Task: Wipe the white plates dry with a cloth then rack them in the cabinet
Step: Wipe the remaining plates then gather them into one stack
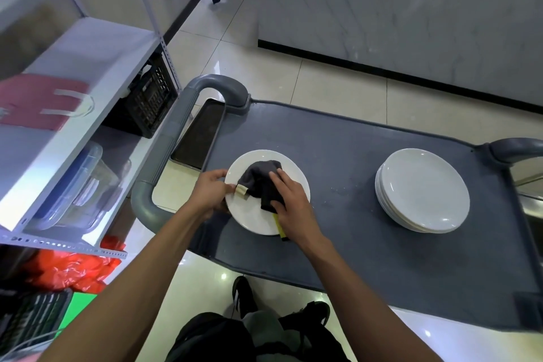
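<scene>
1. The left hand (pixel 209 191) grips the near-left rim of a white plate (pixel 249 214), thumb on top and fingers curled under the edge; the plate seems tipped up off the grey cart top (pixel 352 170) on that side, though how far it clears the surface I cannot tell.

2. The right hand (pixel 291 200) presses a dark cloth (pixel 261 182) onto the plate's face, fingers spread over and partly curled into the fabric. The cloth bunches just beyond the fingertips, and a pale tag pokes out beside the left thumb.

3. Well to the right of the right hand sits a stack of plates (pixel 423 189) waiting their turn — the job looks early.

4. Risks, as I judge them:
   - The left fingers hold only a narrow strip of rim; a wet plate could slip if the right hand bears down hard on the far side.
   - The plate sits near the cart's front-left edge, so a slip could send it to the tiled floor (pixel 293 76).
   - The bunched cloth may miss the rim under the left fingers — that patch could stay damp.
</scene>
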A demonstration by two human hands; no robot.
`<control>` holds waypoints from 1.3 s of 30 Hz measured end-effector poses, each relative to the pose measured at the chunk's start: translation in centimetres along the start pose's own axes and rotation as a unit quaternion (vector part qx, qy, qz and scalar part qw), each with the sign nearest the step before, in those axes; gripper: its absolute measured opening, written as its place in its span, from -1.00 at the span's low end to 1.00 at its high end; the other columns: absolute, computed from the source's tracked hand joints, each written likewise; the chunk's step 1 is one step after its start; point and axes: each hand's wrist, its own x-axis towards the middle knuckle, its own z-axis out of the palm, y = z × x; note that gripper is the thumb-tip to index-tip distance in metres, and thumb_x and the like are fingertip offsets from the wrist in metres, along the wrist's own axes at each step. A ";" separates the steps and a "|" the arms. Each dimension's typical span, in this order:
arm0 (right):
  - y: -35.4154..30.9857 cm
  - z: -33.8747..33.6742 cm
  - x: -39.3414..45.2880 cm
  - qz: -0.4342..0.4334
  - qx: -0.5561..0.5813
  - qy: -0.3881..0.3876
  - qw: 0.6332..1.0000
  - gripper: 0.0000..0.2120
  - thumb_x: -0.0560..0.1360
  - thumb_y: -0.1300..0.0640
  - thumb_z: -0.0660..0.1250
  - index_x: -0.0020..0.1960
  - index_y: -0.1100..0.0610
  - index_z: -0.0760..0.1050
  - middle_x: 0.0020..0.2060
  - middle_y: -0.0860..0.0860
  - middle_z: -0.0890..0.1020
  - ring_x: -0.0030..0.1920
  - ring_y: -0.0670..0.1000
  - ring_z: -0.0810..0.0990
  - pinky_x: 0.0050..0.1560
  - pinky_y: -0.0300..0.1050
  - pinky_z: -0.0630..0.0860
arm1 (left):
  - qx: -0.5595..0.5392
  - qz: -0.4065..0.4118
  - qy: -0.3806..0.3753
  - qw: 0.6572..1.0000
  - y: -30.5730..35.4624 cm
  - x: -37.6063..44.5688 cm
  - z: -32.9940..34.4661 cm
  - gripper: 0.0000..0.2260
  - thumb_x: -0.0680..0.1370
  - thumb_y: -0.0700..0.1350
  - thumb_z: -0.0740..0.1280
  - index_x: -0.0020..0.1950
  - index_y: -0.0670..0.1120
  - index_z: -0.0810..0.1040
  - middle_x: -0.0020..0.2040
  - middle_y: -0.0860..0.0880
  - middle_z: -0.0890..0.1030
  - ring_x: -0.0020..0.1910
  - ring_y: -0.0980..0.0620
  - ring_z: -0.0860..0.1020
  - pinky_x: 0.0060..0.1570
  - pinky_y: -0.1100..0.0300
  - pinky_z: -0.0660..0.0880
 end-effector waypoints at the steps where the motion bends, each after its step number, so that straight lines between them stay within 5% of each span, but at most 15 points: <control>1: 0.0 -0.1 0.0 0.002 0.007 0.003 1.000 -0.34 0.56 0.30 0.34 0.59 0.01 0.24 0.58 0.01 0.24 0.53 0.04 0.23 0.54 -0.05 0.19 | -0.015 0.004 0.001 1.000 -0.1 -0.2 0.1 -0.77 0.53 -0.38 0.35 -0.01 -0.07 0.65 -0.17 -0.14 0.69 -0.29 -0.13 0.65 -0.36 -0.02 0.64; 10: -1.2 -1.9 0.8 -0.019 0.041 0.077 0.996 -0.40 0.52 0.27 0.42 0.52 0.04 0.37 0.54 0.07 0.33 0.44 0.12 0.34 0.45 -0.14 0.21 | -0.070 0.044 -0.018 0.996 1.6 -1.5 2.6 -0.75 0.56 -0.39 0.28 0.02 -0.12 0.69 -0.20 -0.11 0.71 -0.26 -0.06 0.66 -0.32 0.02 0.65; 21: -2.1 -8.1 4.4 -0.084 -0.053 0.163 0.982 -0.42 0.56 0.27 0.36 0.55 0.07 0.34 0.55 0.07 0.31 0.37 0.15 0.34 0.43 -0.01 0.28 | -0.106 0.088 -0.055 0.989 4.7 -3.0 7.2 -0.78 0.58 -0.38 0.30 0.07 -0.10 0.63 -0.15 -0.06 0.74 -0.20 -0.08 0.70 -0.33 0.00 0.63; 39: 5.1 -18.3 3.1 0.031 -0.045 0.231 0.971 -0.39 0.58 0.24 0.34 0.58 0.06 0.26 0.56 0.07 0.29 0.41 0.18 0.29 0.45 -0.03 0.22 | -0.165 0.160 0.011 0.973 8.3 -5.1 13.9 -0.67 0.58 -0.40 0.28 0.21 -0.06 0.61 0.02 -0.07 0.70 -0.06 -0.13 0.65 -0.30 0.04 0.63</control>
